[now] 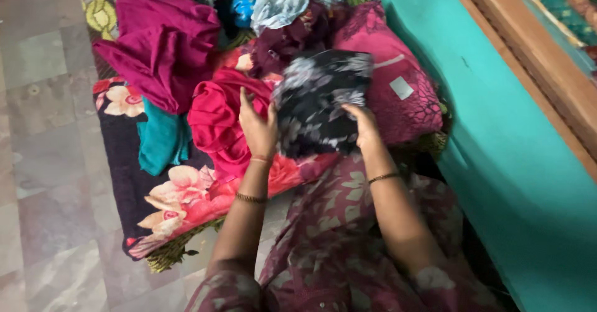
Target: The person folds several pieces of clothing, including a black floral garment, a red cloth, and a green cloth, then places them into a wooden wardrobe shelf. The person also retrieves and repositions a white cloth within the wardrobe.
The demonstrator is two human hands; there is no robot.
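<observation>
Both hands grip the black floral cloth [320, 100]: left hand [258, 128] and right hand [364, 128] at its opposite lower sides.

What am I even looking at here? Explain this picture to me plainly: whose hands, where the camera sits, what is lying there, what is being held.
There is no machine, only a person with bare hands. The one picture comes from a camera worn on the person's head, looking down. The left hand and right hand both hold a black cloth with grey flowers, one on each side. Under it lies a pile of clothes: a red garment, a magenta cloth and a teal piece, all on a dark floral blanket spread over the tiled floor. A teal wall stands alongside.
</observation>
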